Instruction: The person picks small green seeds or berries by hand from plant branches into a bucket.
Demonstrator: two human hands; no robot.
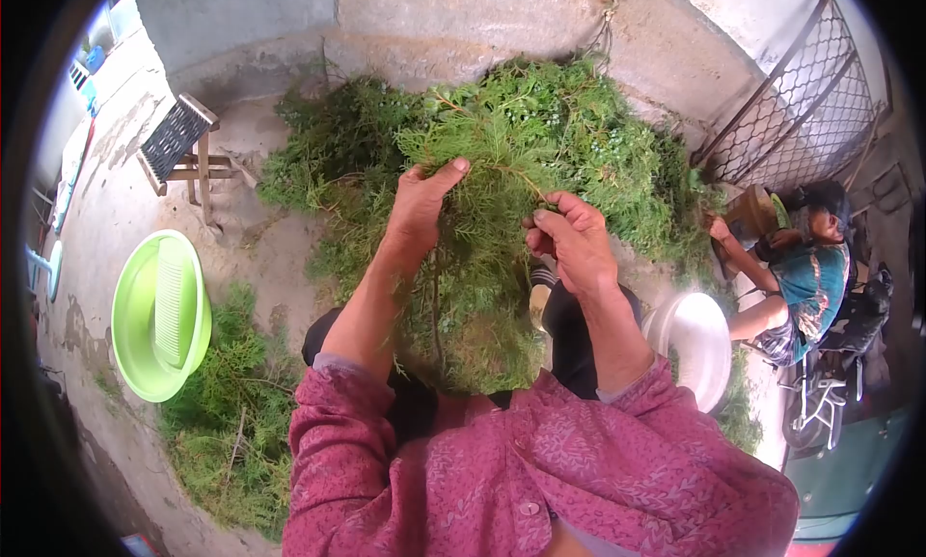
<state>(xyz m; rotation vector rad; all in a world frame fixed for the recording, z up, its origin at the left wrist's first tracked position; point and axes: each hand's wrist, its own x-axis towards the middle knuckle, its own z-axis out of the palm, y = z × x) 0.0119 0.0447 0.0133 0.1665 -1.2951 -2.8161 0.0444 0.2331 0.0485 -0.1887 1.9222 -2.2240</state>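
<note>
A leafy green evergreen branch (482,147) is stretched between my two hands, above a large heap of similar cuttings (617,162). Its foliage is gripped on the left side by my left hand (420,210), the thumb lying along the top and the fingers curled beneath. Closed in a pinch, my right hand (577,244) has hold of the bare, brownish stem end. Something small and dark shows at its fingertips; I cannot make out what it is. More foliage hangs below, between my knees.
On the left are a lime-green basin (200,311) and a stool (178,142), with a second pile of cuttings (227,432). A white tub (690,350) stands by my right knee. Another person (810,277) sits at right, near a metal lattice (796,94). A wall (463,22) runs behind the heap.
</note>
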